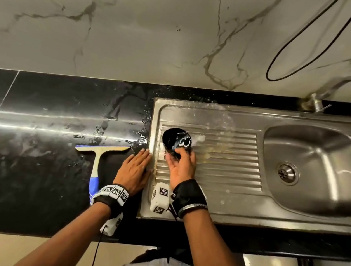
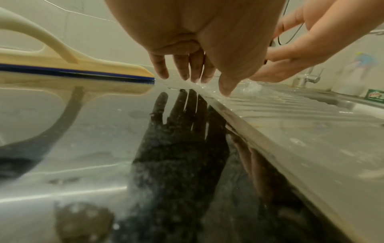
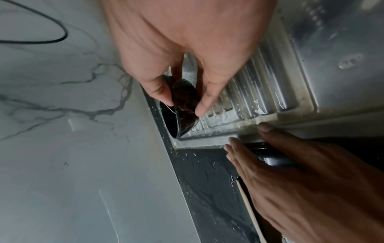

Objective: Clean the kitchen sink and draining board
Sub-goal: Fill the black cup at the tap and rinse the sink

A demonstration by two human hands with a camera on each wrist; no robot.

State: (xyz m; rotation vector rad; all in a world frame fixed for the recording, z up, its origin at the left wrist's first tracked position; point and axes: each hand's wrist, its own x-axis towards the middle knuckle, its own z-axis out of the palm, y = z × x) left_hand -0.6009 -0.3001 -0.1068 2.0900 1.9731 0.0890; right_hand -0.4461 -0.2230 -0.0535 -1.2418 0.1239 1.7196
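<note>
Draining board wet, right hand fingers gripping black bowl, left hand flat beside squeegee.

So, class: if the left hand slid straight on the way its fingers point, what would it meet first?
Probably nothing soon: the left hand lies flat along the draining board edge, fingers toward the marble wall. Wet black countertop lies ahead; the squeegee sits aside.
</note>
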